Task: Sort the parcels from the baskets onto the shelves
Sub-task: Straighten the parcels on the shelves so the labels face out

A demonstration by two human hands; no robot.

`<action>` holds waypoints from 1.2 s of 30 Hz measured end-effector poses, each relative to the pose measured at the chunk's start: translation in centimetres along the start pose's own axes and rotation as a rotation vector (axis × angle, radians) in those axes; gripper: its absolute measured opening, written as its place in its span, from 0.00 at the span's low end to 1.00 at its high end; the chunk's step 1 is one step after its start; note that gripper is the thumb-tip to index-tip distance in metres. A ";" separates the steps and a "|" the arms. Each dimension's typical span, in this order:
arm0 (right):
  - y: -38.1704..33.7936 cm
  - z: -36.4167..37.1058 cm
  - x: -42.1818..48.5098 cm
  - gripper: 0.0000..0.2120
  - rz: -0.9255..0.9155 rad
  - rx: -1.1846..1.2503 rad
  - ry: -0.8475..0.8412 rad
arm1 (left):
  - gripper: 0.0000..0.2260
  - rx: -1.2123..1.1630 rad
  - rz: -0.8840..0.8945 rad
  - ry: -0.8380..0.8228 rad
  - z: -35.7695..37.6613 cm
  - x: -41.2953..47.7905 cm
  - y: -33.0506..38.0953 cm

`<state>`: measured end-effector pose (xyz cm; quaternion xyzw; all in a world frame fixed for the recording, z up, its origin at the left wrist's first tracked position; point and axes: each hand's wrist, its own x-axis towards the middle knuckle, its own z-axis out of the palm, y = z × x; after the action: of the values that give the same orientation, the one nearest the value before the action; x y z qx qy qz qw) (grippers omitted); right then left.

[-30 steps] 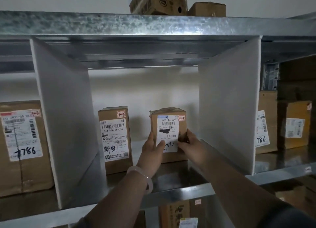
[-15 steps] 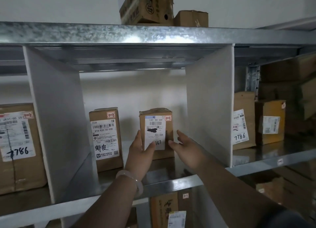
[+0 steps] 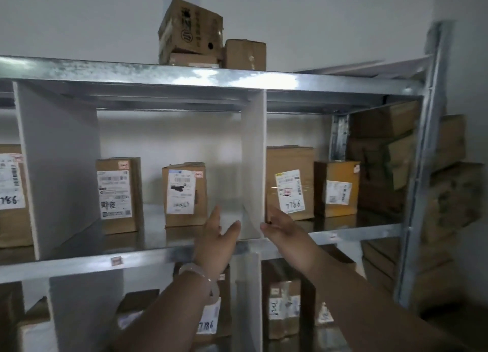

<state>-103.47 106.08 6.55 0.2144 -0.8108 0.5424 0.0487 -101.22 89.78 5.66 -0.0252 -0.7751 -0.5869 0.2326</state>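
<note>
A parcel storeroom: galvanised steel shelving (image 3: 184, 76) fills the frame, split into bays by white divider panels (image 3: 60, 166). The bays hold cardboard parcels (image 3: 289, 158) bearing barcode shipping labels (image 3: 181, 191) with handwritten numbers. Small tags (image 3: 116, 261) mark shelf edges.

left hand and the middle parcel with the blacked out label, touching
Apart. The head view shows the left hand beside the parcel with shelf showing between.

head view, facing shelves (image 3: 237, 82), close

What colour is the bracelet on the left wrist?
The bracelet is pale, milky white; the head view shows it.
</note>
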 end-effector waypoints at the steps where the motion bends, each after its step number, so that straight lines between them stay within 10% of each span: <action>1: 0.6 -1.9 -1.1 0.18 0.015 0.001 0.018 | 0.32 -0.010 0.000 -0.009 1.7 -0.7 0.6; 22: 10.4 -16.5 1.0 0.26 0.190 -0.104 0.229 | 0.16 0.009 0.067 -0.185 17.8 4.5 0.6; 36: 10.5 -13.9 12.5 0.20 0.118 -0.093 0.116 | 0.34 0.268 -0.085 0.049 17.4 12.3 -1.4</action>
<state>-121.12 118.30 7.06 0.1321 -0.8422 0.5176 0.0735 -118.37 102.52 5.62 0.0532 -0.8409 -0.4879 0.2279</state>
